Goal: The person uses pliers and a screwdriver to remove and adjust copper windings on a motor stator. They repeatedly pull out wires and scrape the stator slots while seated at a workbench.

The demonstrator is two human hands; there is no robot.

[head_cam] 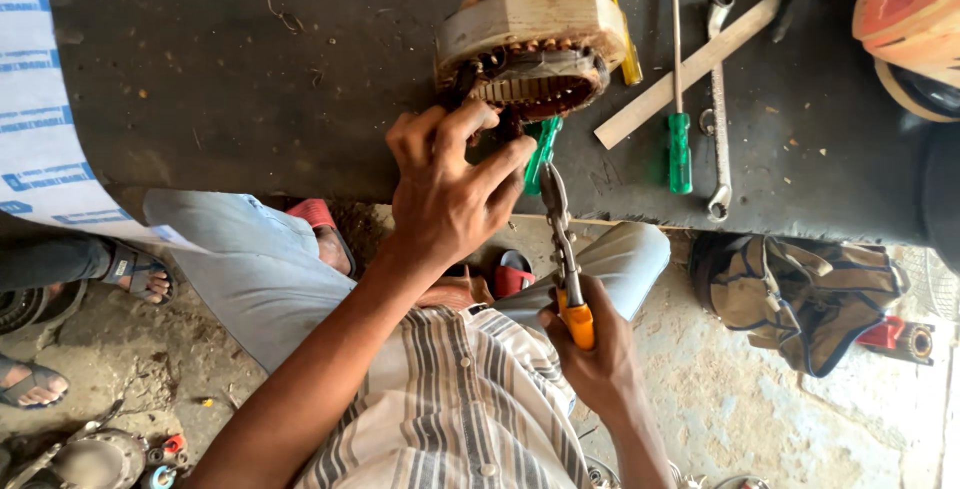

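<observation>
Right hand (592,349) has its grip pressed round orange-handled pliers (562,249), while left hand (450,189) pinches windings on the motor stator (530,49).

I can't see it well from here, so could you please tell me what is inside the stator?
Inside the stator, slotted teeth with copper windings ring a dark bore. The left hand covers its near left edge; the bore's depth is hidden.

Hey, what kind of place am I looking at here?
Probably a small repair workshop for electric motors. A round motor stator with copper windings sits on a dark worn workbench, a green-handled screwdriver and a steel spanner lie beside it, and the right hand holds orange-handled pliers.
</observation>
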